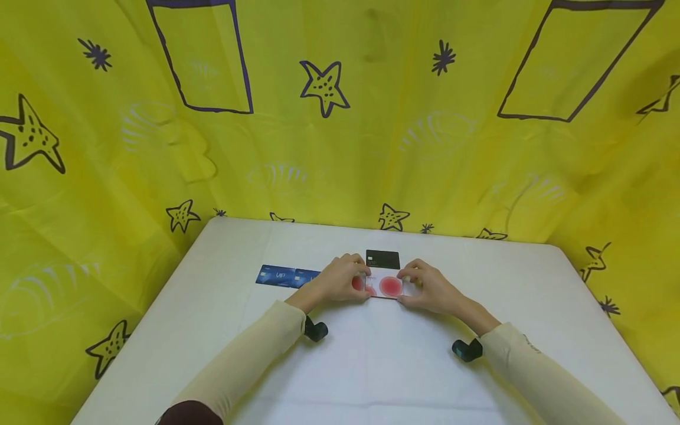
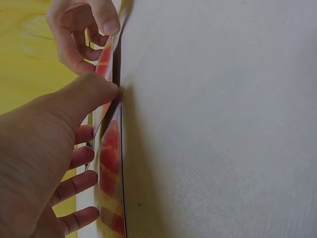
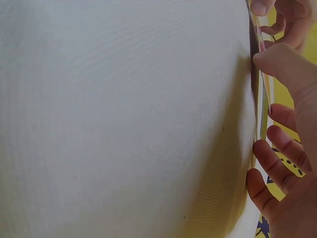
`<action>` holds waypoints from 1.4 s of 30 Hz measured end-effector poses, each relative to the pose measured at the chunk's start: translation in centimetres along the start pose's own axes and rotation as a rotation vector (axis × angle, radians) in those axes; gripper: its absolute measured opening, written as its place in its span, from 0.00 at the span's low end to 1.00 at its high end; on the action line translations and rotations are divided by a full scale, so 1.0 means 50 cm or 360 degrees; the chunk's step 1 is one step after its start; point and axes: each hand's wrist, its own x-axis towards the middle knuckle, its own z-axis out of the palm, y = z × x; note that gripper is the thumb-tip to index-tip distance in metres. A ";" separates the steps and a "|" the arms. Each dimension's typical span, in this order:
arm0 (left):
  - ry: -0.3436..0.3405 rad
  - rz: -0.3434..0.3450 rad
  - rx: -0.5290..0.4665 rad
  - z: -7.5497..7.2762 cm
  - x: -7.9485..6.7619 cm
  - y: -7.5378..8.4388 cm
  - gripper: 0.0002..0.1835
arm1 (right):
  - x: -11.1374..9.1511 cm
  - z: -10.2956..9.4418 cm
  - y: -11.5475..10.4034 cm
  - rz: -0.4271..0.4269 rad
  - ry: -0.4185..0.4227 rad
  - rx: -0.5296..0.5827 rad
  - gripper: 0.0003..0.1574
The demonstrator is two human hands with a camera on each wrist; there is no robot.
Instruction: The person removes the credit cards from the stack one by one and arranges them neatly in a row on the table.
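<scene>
Both hands pinch a white card with red circles [image 1: 390,286] between thumb and fingers, one at each short side. My left hand [image 1: 337,280] is at its left edge and my right hand [image 1: 432,290] at its right edge. In the left wrist view the held card [image 2: 103,63] tilts slightly off the table. Beside it, under the left hand, lies another red-patterned card [image 2: 110,161], mostly covered in the head view. A black card [image 1: 382,259] lies just beyond the held card.
Two blue VIP cards [image 1: 276,275] lie end to end left of the left hand, the nearer one partly covered by it. A white cloth covers the table [image 1: 393,372]. Yellow curtains [image 1: 372,165] with star drawings surround its far side and flanks.
</scene>
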 end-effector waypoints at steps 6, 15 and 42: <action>0.0003 0.0019 0.0044 0.001 -0.002 -0.001 0.26 | 0.001 0.003 0.000 0.0016 -0.0016 -0.0016 0.22; -0.0020 0.0015 0.0059 0.002 -0.003 -0.004 0.26 | 0.001 0.007 0.001 0.0029 -0.0035 -0.0026 0.22; -0.0075 -0.0087 -0.0009 -0.001 -0.007 0.007 0.25 | -0.002 0.000 0.005 0.0057 -0.0110 -0.0021 0.26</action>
